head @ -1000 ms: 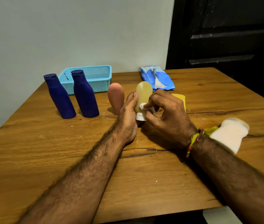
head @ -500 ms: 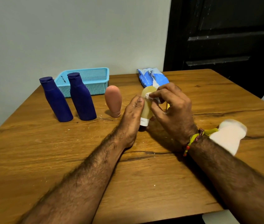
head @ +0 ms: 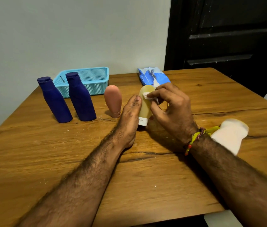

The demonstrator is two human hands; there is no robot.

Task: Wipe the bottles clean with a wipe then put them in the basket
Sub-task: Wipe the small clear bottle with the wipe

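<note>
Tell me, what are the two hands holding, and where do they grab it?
The left hand holds the yellowish tube by its side, cap end down. The right hand pinches a small white wipe against the tube's upper part.

Right hand [head: 170, 105] now presses the wipe [head: 146, 95] near the yellow bottle's [head: 145, 108] rounded top, up from its cap end a second ago.
</note>
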